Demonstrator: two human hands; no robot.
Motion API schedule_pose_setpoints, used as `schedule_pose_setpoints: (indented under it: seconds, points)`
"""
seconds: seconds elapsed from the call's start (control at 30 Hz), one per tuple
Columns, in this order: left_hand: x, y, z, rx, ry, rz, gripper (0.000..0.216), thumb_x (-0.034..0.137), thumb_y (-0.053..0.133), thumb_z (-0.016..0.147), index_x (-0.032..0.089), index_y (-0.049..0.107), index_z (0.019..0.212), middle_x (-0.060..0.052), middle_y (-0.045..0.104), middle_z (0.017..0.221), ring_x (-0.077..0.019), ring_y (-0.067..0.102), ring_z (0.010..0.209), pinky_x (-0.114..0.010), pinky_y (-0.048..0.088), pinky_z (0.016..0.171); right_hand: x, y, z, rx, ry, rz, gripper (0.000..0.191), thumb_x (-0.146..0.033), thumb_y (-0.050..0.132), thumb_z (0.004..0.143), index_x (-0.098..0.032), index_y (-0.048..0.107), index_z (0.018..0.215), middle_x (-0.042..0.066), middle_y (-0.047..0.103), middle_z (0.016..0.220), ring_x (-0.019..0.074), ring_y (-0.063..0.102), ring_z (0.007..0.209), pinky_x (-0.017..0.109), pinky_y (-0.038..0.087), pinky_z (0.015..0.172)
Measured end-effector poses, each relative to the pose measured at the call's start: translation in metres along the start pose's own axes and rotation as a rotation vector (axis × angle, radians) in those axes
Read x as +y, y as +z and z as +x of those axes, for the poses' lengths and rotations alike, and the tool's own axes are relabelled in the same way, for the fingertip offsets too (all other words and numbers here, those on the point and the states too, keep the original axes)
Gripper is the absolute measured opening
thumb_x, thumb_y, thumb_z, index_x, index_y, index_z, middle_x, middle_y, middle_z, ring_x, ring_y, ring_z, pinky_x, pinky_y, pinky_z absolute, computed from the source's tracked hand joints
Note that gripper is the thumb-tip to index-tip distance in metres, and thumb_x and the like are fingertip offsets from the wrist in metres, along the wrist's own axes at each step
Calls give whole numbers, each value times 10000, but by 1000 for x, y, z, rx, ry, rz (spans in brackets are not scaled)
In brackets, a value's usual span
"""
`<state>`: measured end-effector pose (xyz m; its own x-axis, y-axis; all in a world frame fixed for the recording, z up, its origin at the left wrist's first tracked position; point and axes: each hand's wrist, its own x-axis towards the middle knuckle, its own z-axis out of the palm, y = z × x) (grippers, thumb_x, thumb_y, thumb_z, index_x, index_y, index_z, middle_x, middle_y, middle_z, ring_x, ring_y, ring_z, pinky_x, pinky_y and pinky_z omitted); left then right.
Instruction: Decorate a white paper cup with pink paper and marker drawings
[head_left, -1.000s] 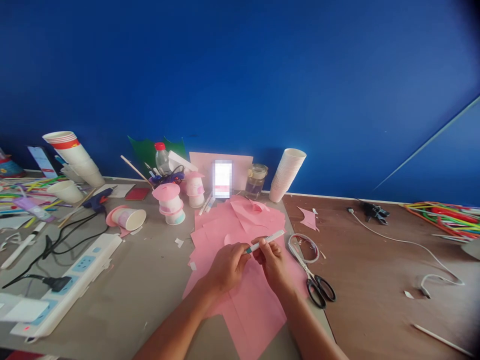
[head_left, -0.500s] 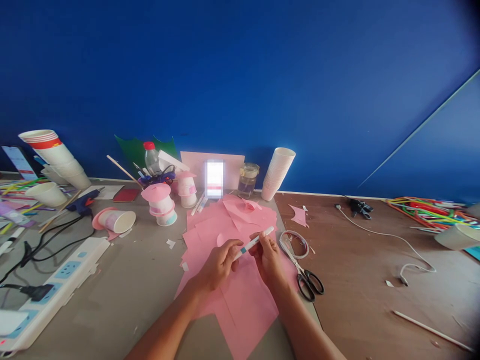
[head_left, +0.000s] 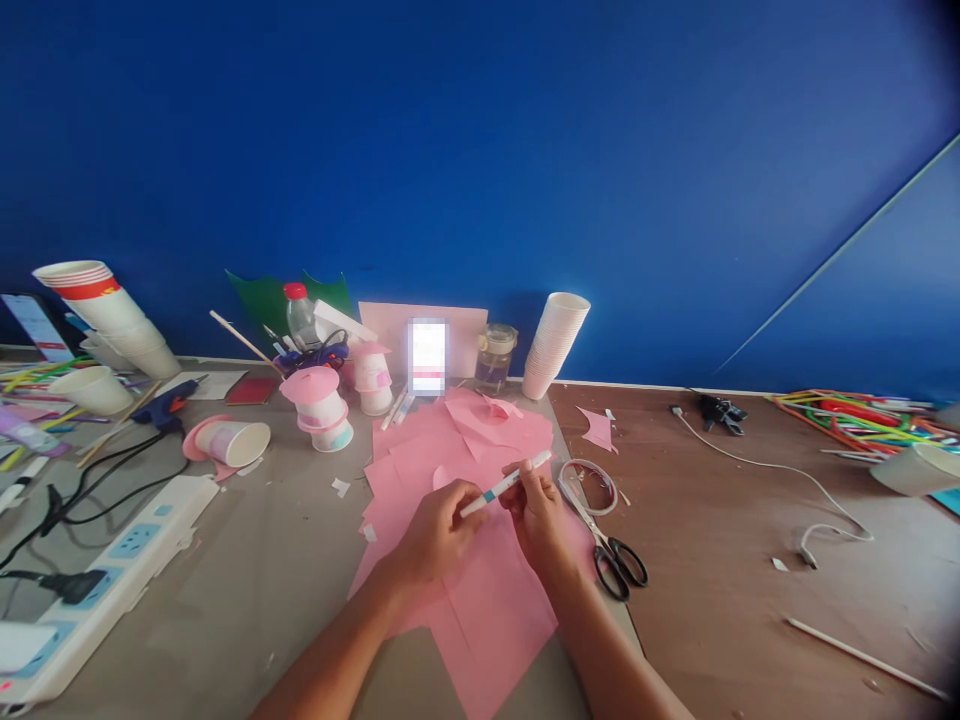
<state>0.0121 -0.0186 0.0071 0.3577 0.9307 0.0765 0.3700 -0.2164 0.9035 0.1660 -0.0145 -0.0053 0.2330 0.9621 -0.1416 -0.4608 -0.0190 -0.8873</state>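
A white marker (head_left: pixel 491 494) with a teal band slants between my two hands, above the pink paper (head_left: pixel 495 600). My right hand (head_left: pixel 537 512) pinches its upper end between thumb and fingers. Around its lower end the fingers of my left hand (head_left: pixel 437 530) are closed; the fingertips are partly hidden. Pink sheets and cut pieces overlap beneath both hands. Black-handled scissors (head_left: pixel 616 565) lie just right of my right hand, their blades against a roll of tape (head_left: pixel 589 487).
Decorated paper cups (head_left: pixel 319 408) stand behind at left, near a cup on its side (head_left: pixel 238 443). A power strip (head_left: pixel 124 580) and a glue gun (head_left: pixel 163 405) lie left. At the back are a lit phone (head_left: pixel 428 357), a jar (head_left: pixel 496 358) and stacked cups (head_left: pixel 555 345).
The marker's lower end has shifted slightly left and up, showing more of it in front of my left fingers. My right hand keeps its pinch, almost still.
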Motion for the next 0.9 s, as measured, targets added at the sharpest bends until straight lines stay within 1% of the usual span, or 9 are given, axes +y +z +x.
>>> schedule_pose_setpoints:
  seconds: [0.13, 0.23, 0.33, 0.4, 0.47, 0.6, 0.73, 0.83, 0.9]
  points:
    - [2, 1, 0, 35, 22, -32, 260, 343, 447, 918, 167, 610, 821, -14, 598, 749, -131, 492, 673, -248, 388, 619, 3, 2, -6, -186, -40, -114, 380, -567, 665, 766, -196, 676, 845, -23, 531, 584, 134, 470, 580, 262, 391, 575]
    - [3, 2, -1, 8, 11, -83, 302, 395, 436, 928, 167, 628, 874, -22, 597, 740, -139, 494, 663, -253, 391, 602, 1, 6, -10, -279, -138, -239, 291, -493, 668, 786, -204, 668, 757, 11, 594, 704, 167, 530, 707, 290, 448, 696]
    - [1, 4, -1, -28, -18, -121, 287, 401, 456, 918, 167, 600, 835, -1, 538, 695, -122, 436, 626, -246, 360, 568, -1, 10, -12, -282, -181, -259, 270, -471, 661, 790, -221, 643, 692, 16, 607, 749, 182, 546, 751, 302, 473, 748]
    - [1, 6, -2, -50, -37, -170, 304, 413, 446, 926, 169, 563, 789, 14, 494, 670, -107, 393, 602, -241, 337, 551, 0, 11, -12, -271, -173, -247, 278, -489, 661, 781, -227, 641, 691, 19, 613, 752, 185, 555, 731, 302, 491, 719]
    - [2, 7, -2, -97, -63, -256, 342, 459, 434, 932, 175, 526, 765, 21, 468, 650, -100, 391, 588, -240, 330, 540, 4, 10, -13, -264, -132, -217, 321, -532, 642, 785, -222, 632, 701, 32, 633, 780, 180, 563, 686, 292, 499, 632]
    - [2, 10, -3, -221, -163, -416, 422, 571, 439, 908, 184, 474, 745, 23, 460, 617, -92, 420, 542, -238, 320, 497, 15, 6, -14, -284, -13, -158, 390, -585, 590, 819, -209, 582, 713, 36, 662, 805, 128, 530, 532, 241, 422, 449]
    - [3, 12, -3, -275, -204, -503, 460, 619, 455, 882, 183, 457, 737, 47, 426, 545, -74, 373, 467, -227, 289, 451, 12, 7, -17, -271, -38, -178, 440, -617, 575, 822, -198, 572, 689, 40, 678, 768, 103, 483, 490, 235, 414, 468]
    - [4, 12, -2, -318, -235, -604, 472, 638, 485, 855, 183, 453, 735, 69, 410, 484, -60, 318, 394, -222, 254, 415, 4, 11, -19, -271, -58, -180, 462, -633, 580, 812, -196, 568, 663, 44, 693, 772, 85, 406, 456, 235, 389, 459]
    - [3, 11, -1, -344, -261, -691, 478, 649, 530, 823, 181, 463, 752, 77, 424, 471, -52, 295, 360, -217, 240, 397, 2, 13, -19, -271, -60, -170, 468, -643, 586, 799, -199, 569, 653, 29, 683, 722, 77, 353, 428, 235, 362, 433]
